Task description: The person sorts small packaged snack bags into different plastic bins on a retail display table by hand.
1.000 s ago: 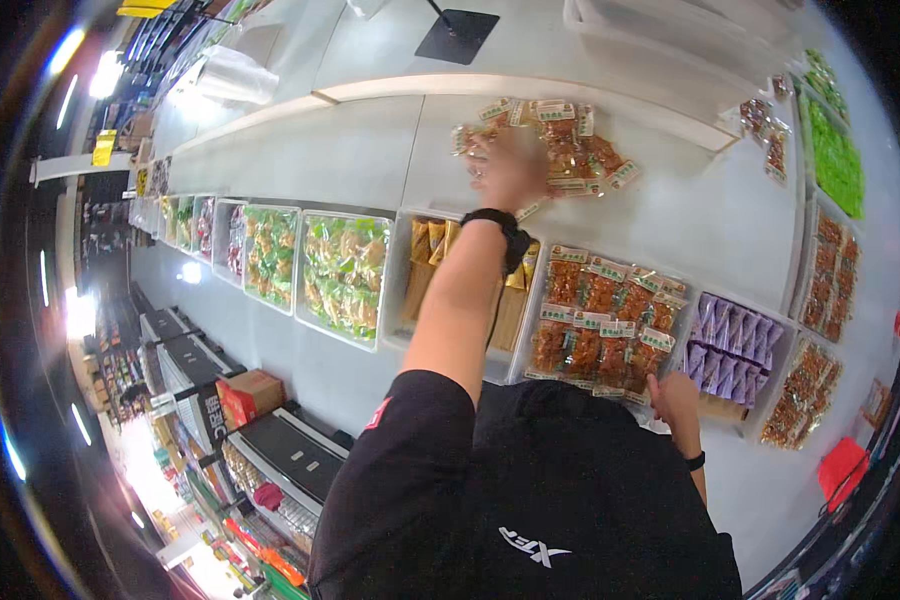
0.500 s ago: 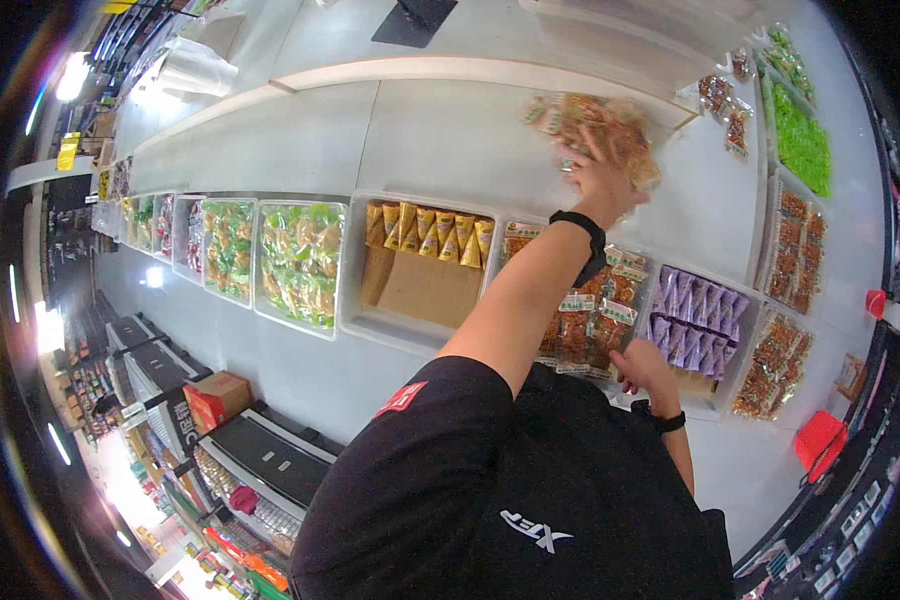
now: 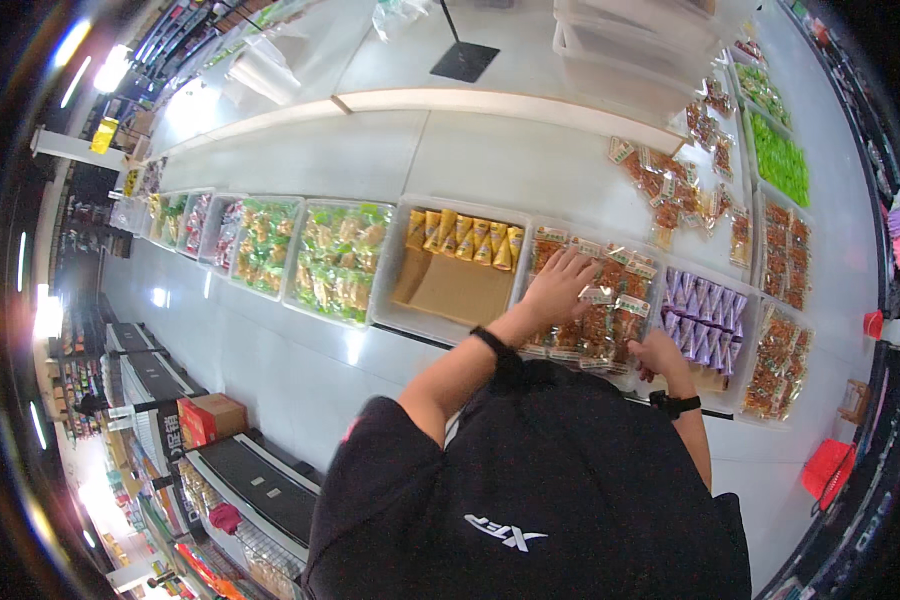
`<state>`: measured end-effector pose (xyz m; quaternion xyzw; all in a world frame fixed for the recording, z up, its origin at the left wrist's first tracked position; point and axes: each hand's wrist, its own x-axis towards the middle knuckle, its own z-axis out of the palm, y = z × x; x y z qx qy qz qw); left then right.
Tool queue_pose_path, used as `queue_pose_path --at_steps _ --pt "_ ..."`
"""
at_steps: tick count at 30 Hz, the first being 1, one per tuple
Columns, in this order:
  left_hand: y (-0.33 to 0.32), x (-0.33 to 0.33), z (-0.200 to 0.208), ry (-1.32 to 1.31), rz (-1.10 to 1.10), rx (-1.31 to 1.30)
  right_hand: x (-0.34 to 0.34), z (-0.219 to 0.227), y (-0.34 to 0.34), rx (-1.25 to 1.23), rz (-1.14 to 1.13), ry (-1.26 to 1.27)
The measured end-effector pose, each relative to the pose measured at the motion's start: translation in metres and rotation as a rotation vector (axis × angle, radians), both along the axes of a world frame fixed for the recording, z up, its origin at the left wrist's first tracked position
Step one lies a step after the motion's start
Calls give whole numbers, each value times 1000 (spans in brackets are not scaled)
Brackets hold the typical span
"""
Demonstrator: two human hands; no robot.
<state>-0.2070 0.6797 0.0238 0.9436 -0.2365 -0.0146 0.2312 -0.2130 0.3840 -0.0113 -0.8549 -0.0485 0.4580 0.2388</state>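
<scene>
While packing the red snack bin (image 3: 610,345), left hand (image 3: 558,285) flat and open on packets (image 3: 602,300), right hand (image 3: 658,352) gripping packets at near edge; next, press rows snug.

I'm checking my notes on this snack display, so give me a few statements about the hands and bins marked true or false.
1. The left hand rests on the bin of orange-brown snack packets. True.
2. The right hand is up on the loose pile of packets. False: it is at the near edge, between the orange-brown bin and the purple packets.
3. The bin of yellow packets is full. False: only its far row is filled.
4. Both wrists wear dark bands. True.
</scene>
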Motion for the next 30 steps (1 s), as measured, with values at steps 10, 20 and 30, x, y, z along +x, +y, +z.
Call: queue_pose_path --at_steps 10,20,30 --pt "52 -103 -56 -43 -103 149 -48 9 26 -163 -82 -572" --pt "56 -115 -29 44 -24 77 -216 5 -24 -36 -666 -147" --pt "-124 -123 33 92 -12 -416 -462 -197 -239 -307 -59 -525"
